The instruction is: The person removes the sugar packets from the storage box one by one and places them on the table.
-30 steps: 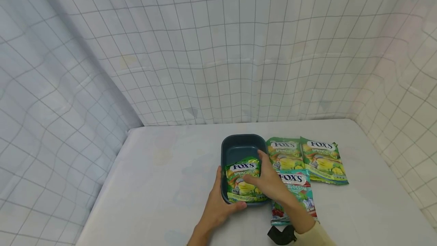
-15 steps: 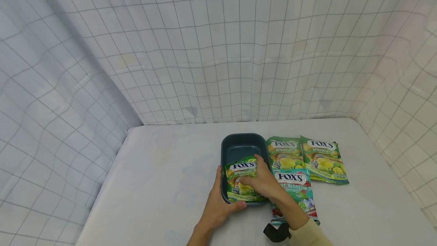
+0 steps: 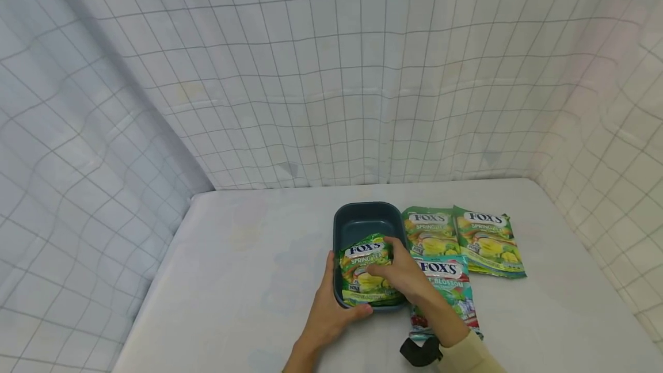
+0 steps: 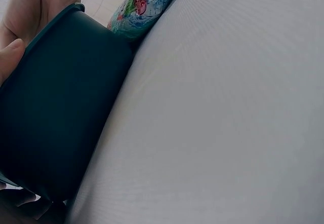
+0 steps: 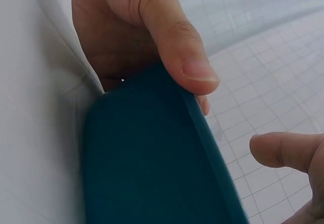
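Note:
A dark teal rectangular plastic box (image 3: 369, 227) stands on the white table. My left hand (image 3: 327, 316) holds it by its near left corner, thumb at the near rim and fingers along the left side. In the near part of the box lies a green Fox's Spring Tea candy bag (image 3: 358, 276), with layered edges showing at its bottom. My right hand (image 3: 406, 278) reaches in from the right and grips this bag, thumb on its front; the fingers at its right edge are partly hidden. The left wrist view shows the box's outer wall (image 4: 61, 102) close up.
Right of the box lie two more green Spring Tea bags (image 3: 432, 235) (image 3: 492, 246) side by side. A teal Mint Blossom bag (image 3: 442, 269) lies nearer, partly under my right forearm. A black strap (image 3: 420, 353) shows by the right sleeve. White grid-patterned curtains (image 3: 357, 102) enclose the table.
The right hand has drawn back slightly toward me, and the bag under it has shifted and tilted a little in the box. The left hand stays at the same corner.

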Demonstrator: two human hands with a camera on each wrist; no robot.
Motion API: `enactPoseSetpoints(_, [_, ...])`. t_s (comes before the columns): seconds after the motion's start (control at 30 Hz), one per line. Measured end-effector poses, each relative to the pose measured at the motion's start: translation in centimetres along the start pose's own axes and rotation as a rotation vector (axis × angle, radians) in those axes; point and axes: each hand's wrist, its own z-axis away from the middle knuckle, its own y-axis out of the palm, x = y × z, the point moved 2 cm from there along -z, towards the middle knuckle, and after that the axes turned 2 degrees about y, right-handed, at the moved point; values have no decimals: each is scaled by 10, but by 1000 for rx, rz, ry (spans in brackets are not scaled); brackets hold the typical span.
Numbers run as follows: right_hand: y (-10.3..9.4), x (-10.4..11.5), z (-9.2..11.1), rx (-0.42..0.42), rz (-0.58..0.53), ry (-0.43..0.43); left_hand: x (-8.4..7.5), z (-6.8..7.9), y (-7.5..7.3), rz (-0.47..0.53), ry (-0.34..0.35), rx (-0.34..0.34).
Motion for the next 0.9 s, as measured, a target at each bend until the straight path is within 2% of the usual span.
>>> enactPoseSetpoints(0.4, [2, -1, 1, 13, -17, -55, 2, 2, 1, -13, -1, -7])
enactPoseSetpoints(0.9, [4, 0, -7, 51, 68, -111, 1, -1, 1, -30, 2, -4])
